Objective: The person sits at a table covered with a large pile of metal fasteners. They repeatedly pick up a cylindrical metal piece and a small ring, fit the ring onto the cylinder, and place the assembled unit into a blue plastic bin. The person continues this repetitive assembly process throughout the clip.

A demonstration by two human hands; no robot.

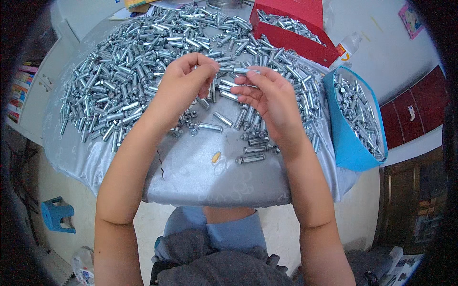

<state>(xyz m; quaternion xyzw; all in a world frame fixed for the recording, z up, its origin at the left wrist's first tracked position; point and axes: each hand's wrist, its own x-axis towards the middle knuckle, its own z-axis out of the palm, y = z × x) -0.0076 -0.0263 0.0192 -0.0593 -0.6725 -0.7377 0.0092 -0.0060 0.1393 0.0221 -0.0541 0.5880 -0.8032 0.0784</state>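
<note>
Over a large heap of shiny metal sleeve anchors, both hands come together. In my right hand a sleeve anchor lies level, gripped between thumb and fingers. My left hand has its thumb and forefinger pinched at the anchor's left end. What sits inside that pinch is hidden by the fingers. Just below the hands, several loose nuts and single anchors lie on the grey tablecloth. Near my right wrist, more anchors lie side by side in a small group.
A blue bin full of anchors stands at the table's right edge. Behind it are a red box with more anchors and a plastic bottle. A yellow scrap lies near the front edge; a blue stool is on the floor at left.
</note>
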